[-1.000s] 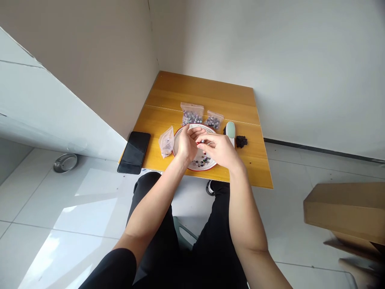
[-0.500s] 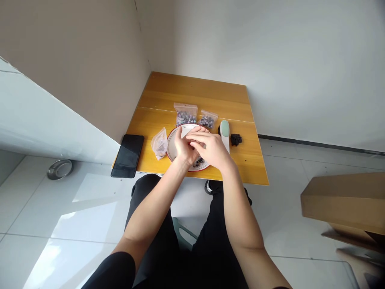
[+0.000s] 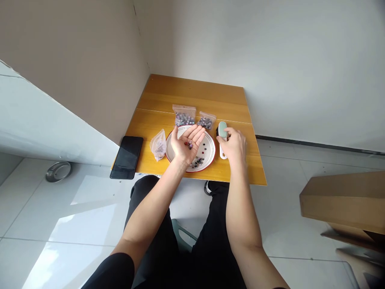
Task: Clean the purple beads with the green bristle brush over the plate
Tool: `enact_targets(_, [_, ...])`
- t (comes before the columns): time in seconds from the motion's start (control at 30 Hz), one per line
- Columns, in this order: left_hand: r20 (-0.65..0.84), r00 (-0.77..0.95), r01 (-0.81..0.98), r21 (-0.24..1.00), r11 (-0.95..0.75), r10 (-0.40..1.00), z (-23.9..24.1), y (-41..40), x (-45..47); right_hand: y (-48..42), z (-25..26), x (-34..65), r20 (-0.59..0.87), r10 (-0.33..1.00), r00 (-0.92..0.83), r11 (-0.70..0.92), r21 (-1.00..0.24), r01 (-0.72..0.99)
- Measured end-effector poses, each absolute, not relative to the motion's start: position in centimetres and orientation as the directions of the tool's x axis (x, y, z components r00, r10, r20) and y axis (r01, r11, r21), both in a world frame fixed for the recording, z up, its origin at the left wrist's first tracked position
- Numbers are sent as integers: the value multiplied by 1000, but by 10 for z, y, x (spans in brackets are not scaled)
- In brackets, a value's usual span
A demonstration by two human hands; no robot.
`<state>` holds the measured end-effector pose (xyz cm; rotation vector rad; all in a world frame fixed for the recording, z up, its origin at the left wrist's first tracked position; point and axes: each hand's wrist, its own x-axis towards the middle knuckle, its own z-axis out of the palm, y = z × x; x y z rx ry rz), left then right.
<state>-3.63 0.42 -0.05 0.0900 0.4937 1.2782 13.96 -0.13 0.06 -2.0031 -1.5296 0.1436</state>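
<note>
My left hand (image 3: 187,146) lies palm up over the plate, its fingers stretched out. Several small red, dark and purple beads (image 3: 189,144) rest in its palm. Below it, the white plate (image 3: 209,154) with a red rim carries more loose beads (image 3: 197,162). My right hand (image 3: 234,145) is over the right side of the table, beside a brush (image 3: 222,129) with a pale green back and a white handle. Its thumb and forefinger are apart near the brush; the other fingers are curled and partly hidden. The black bundle seen earlier is hidden by this hand.
Behind the plate lie two zip bags of beads, a larger bag (image 3: 184,116) and a smaller bag (image 3: 206,120). An open plastic bag (image 3: 158,145) stands left of the plate. A black phone (image 3: 127,157) lies at the left edge. Cardboard (image 3: 343,198) stands on the floor at right.
My right hand has moved from above my left palm rightward to the brush, covering the black bundle. My left palm has come into view with beads on it.
</note>
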Motion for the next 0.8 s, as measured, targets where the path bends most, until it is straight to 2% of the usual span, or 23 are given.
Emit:
enact_targets(0.2, [-243,130,-906,365,215,961,4,2,-37,2,-4,134,230,908,351,-173,-557,812])
enact_targets(0.33, [-223,114,-912,364,191,968,6,0,-38,0,9,134,332,892,306,-5,-670,742])
enact_targets(0.4, [-221,95,-919,355,171,971,7,0,-39,-4,18,132,356,904,235,137,-765,629])
enact_targets(0.47, [-231,74,-926,346,153,970,6,1,-39,-9,26,128,338,937,90,258,-841,475])
enact_targets(0.53, [-247,58,-928,345,143,967,5,3,-39,-13,32,120,296,952,-80,304,-879,366])
enact_targets(0.63, [-216,45,-937,329,116,975,3,5,-37,-15,34,103,210,947,-244,289,-886,362])
enact_targets(0.7, [-183,32,-944,319,90,983,2,6,-35,-14,32,92,187,939,-288,295,-869,398])
enact_targets(0.8, [-210,9,-945,318,77,978,1,5,-31,-11,27,79,212,932,-295,327,-843,427])
